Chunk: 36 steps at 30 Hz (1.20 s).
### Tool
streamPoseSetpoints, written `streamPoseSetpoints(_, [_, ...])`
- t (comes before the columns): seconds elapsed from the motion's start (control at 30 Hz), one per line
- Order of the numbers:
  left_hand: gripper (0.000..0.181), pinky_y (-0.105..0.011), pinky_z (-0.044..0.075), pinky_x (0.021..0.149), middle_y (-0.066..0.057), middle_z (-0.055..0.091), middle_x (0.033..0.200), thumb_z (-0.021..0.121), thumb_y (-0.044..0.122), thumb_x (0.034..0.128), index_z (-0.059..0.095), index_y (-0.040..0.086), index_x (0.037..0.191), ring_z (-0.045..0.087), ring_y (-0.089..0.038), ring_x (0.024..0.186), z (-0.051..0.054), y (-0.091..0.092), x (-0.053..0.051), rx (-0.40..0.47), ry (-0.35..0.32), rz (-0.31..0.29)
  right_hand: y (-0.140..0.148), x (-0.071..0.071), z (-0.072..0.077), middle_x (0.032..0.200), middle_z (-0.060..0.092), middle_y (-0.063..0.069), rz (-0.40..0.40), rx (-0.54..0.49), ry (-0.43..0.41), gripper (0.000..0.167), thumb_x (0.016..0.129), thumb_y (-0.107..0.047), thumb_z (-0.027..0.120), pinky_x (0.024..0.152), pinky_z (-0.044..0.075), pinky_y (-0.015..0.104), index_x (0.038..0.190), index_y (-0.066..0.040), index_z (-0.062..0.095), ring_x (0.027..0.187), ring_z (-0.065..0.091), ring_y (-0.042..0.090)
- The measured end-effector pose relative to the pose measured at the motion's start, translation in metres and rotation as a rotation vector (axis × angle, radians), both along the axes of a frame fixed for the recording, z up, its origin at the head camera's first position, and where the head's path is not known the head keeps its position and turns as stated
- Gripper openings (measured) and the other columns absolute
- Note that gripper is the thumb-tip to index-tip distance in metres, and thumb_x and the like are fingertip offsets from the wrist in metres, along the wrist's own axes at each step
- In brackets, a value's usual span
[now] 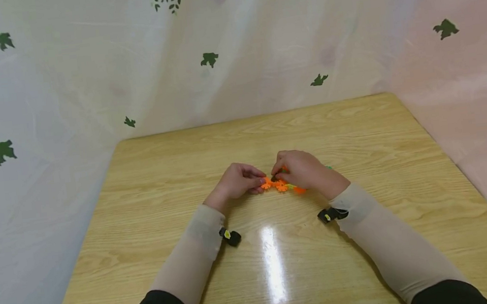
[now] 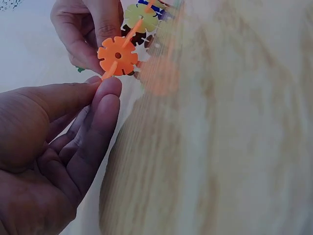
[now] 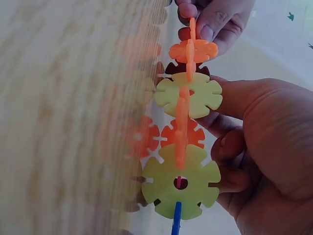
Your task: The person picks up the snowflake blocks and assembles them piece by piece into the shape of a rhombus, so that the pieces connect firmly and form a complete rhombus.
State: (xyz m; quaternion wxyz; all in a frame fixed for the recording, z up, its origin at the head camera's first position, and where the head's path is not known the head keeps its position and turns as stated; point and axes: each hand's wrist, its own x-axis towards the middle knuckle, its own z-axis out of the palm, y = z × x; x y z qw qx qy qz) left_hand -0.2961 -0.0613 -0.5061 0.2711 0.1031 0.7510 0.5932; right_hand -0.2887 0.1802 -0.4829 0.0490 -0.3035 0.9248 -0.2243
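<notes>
A chain of notched plastic discs, slotted together at right angles, lies between both hands above the table. My left hand [image 1: 238, 179] pinches an orange disc [image 3: 192, 28], seen edge-on, at the chain's far end between thumb and fingertips. Next to it another orange disc [image 2: 108, 49] faces the left wrist view. Beside the chain, the right hand [image 1: 302, 168] holds a dark brown disc [image 3: 173, 68], mostly hidden behind the others, with thumb and finger. Nearer the right wrist camera come yellow-green discs [image 3: 198, 196] and a blue disc [image 3: 175, 223].
The light wood table [image 1: 174, 258] spreads around both arms. Behind it hangs a pale curtain [image 1: 258, 36] with green leaf and bird shapes. Each wrist carries a small black camera [image 1: 233, 238], and a bright reflection lies on the tabletop between the forearms.
</notes>
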Motion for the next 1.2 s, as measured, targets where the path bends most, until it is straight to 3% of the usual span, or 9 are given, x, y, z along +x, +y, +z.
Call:
streamPoseSetpoints(0.33, [0.016, -0.036, 0.064, 0.075, -0.016, 0.077, 0.099, 0.072, 0.002, 0.0988, 0.075, -0.004, 0.113, 0.077, -0.024, 0.080, -0.002, 0.003, 0.002, 0.022, -0.028, 0.029, 0.000, 0.000, 0.000, 0.090, 0.062, -0.008, 0.031, -0.056, 0.025, 0.007, 0.094, -0.014, 0.081, 0.072, 0.052, 0.034, 0.099, -0.017, 0.085, 0.077, 0.059, 0.013])
streamPoseSetpoints(0.57, [0.015, -0.036, 0.064, 0.074, -0.018, 0.077, 0.100, 0.072, -0.003, 0.0973, 0.074, -0.007, 0.111, 0.077, -0.024, 0.077, 0.000, 0.008, 0.003, 0.033, -0.054, 0.090, -0.003, -0.001, -0.003, 0.082, 0.060, -0.006, 0.080, -0.079, 0.121, 0.005, 0.092, -0.007, 0.081, 0.069, 0.051, 0.032, 0.093, -0.011, 0.085, 0.072, 0.056, 0.013])
streamPoseSetpoints(0.93, [0.012, -0.037, 0.064, 0.070, -0.019, 0.076, 0.094, 0.073, -0.008, 0.0944, 0.076, -0.007, 0.106, 0.076, -0.022, 0.070, -0.002, 0.015, 0.004, 0.014, -0.049, 0.145, -0.006, -0.001, -0.011, 0.077, 0.057, -0.006, 0.138, -0.150, 0.235, 0.010, 0.087, 0.001, 0.082, 0.066, 0.053, 0.032, 0.087, -0.010, 0.084, 0.068, 0.057, 0.013])
streamPoseSetpoints(1.03, [0.013, -0.037, 0.064, 0.071, -0.019, 0.077, 0.095, 0.072, -0.008, 0.0946, 0.076, -0.006, 0.107, 0.076, -0.022, 0.072, -0.002, 0.016, 0.005, 0.011, -0.052, 0.153, -0.006, -0.001, -0.011, 0.077, 0.057, -0.007, 0.133, -0.144, 0.233, 0.010, 0.087, 0.000, 0.082, 0.066, 0.053, 0.032, 0.088, -0.010, 0.084, 0.068, 0.057, 0.013])
streamPoseSetpoints(1.2, [0.014, -0.035, 0.064, 0.073, -0.018, 0.077, 0.098, 0.073, -0.006, 0.0953, 0.076, -0.006, 0.109, 0.076, -0.021, 0.076, -0.004, 0.014, 0.003, 0.016, -0.060, 0.160, -0.006, 0.001, -0.006, 0.082, 0.063, -0.006, 0.068, -0.115, 0.144, 0.006, 0.091, -0.005, 0.082, 0.069, 0.055, 0.032, 0.091, -0.011, 0.084, 0.073, 0.061, 0.014])
